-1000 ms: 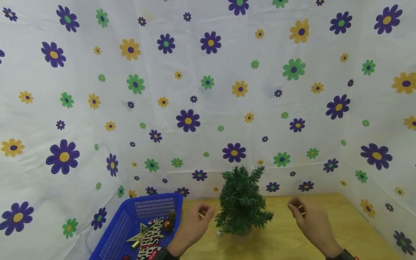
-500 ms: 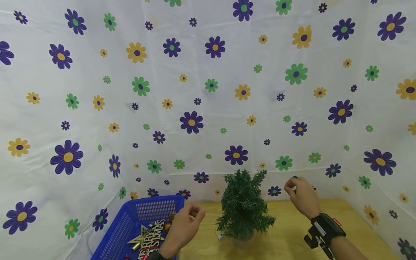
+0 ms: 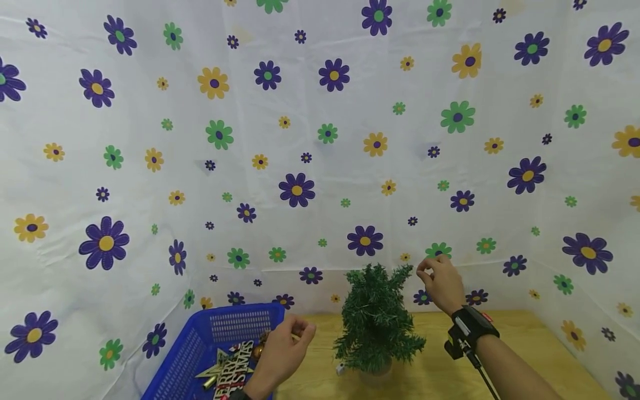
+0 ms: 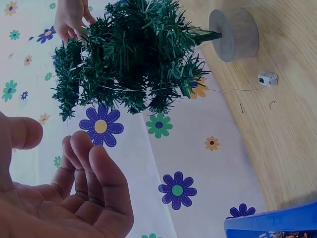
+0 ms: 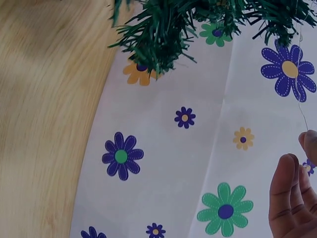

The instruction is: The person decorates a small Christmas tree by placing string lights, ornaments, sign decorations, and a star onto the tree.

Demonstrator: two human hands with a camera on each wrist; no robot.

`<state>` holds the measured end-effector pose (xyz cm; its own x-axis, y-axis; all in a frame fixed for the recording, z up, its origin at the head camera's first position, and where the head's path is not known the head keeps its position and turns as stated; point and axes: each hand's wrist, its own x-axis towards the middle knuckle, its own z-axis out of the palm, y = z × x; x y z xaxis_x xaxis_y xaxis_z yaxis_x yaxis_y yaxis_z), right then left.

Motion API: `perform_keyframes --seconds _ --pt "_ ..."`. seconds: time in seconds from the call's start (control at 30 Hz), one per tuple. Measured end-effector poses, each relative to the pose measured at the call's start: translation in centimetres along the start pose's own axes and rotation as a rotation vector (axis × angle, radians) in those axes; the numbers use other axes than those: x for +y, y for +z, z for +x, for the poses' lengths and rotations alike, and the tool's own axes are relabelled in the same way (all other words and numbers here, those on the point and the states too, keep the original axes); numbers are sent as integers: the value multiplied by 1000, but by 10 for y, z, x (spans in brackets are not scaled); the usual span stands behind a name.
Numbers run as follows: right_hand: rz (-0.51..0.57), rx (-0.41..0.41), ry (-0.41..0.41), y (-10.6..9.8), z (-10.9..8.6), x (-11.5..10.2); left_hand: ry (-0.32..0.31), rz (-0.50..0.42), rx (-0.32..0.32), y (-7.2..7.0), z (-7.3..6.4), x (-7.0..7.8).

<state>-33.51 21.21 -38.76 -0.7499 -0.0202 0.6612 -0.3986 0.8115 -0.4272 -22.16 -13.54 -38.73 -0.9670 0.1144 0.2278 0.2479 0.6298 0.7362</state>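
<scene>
A small green artificial Christmas tree (image 3: 377, 322) stands on a round wooden base (image 4: 238, 34). My right hand (image 3: 442, 283) is raised beside the upper right of the tree, and its thumb and finger pinch a thin light-string wire (image 5: 303, 115). That wire runs up to the branches in the right wrist view. A small white box (image 4: 268, 79), joined to the wire, lies on the table near the base. My left hand (image 3: 284, 349) hovers left of the tree, near the basket, with relaxed, half-bent fingers and nothing in them.
At the left, a blue plastic basket (image 3: 245, 306) holds a "Merry Christmas" sign (image 3: 235, 369), a gold star (image 3: 215, 371) and other ornaments. Floral cloth (image 3: 320, 166) hangs behind and at the sides of the wooden table (image 3: 505, 339). Two tiny wire bits lie near the box.
My right hand has risen and then moved left toward the upper part of the tree. My left hand has drawn slightly left, away from the tree. The view has shifted a little.
</scene>
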Motion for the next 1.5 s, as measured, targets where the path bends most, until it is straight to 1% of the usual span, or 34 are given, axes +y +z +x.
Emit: perform_keyframes --seconds 0.1,0.27,0.4,0.5,0.57,0.6,0.67,0.7,0.83,0.9,1.03,1.1,1.2,1.27,1.33,1.4,1.43,1.5 --pt "8 -30 19 10 8 -6 6 0 -2 -2 1 0" --pt "3 -89 81 27 16 -12 12 -13 -9 -4 1 -1" --pt "39 -184 161 42 14 -9 12 -19 -13 -5 1 -2" --pt "99 -301 222 51 10 -6 8 -20 -12 -5 1 -3" --pt "165 -384 268 54 6 -1 12 -19 -14 -4 1 -3" --pt "190 -420 276 55 5 0 16 -22 -17 -3 1 -3" --pt "266 -471 300 56 3 3 21 -24 -23 -1 1 -4" --pt "306 -483 319 56 2 4 25 -27 -27 -1 1 -4" --pt "425 -504 323 58 -1 7 28 -39 -52 1 2 -6" --pt "456 -527 324 58 -2 8 23 -47 -64 3 2 -6" --pt "475 -568 312 60 -4 10 19 -59 -82 5 3 -6" --pt "469 -573 297 59 -4 12 25 -62 -90 6 3 -5" --pt "428 -565 238 57 -5 15 32 -63 -118 6 3 -5" --pt "368 -522 173 53 -7 17 33 -62 -141 7 4 -5" --pt "305 -462 113 47 -10 19 35 -53 -154 8 4 -5" --pt "263 -395 87 38 -15 19 41 -17 -147 10 4 -7" --pt "256 -366 86 32 -19 19 47 11 -138 11 5 -8" --pt "261 -336 101 19 -26 17 68 102 -100 13 5 -11"
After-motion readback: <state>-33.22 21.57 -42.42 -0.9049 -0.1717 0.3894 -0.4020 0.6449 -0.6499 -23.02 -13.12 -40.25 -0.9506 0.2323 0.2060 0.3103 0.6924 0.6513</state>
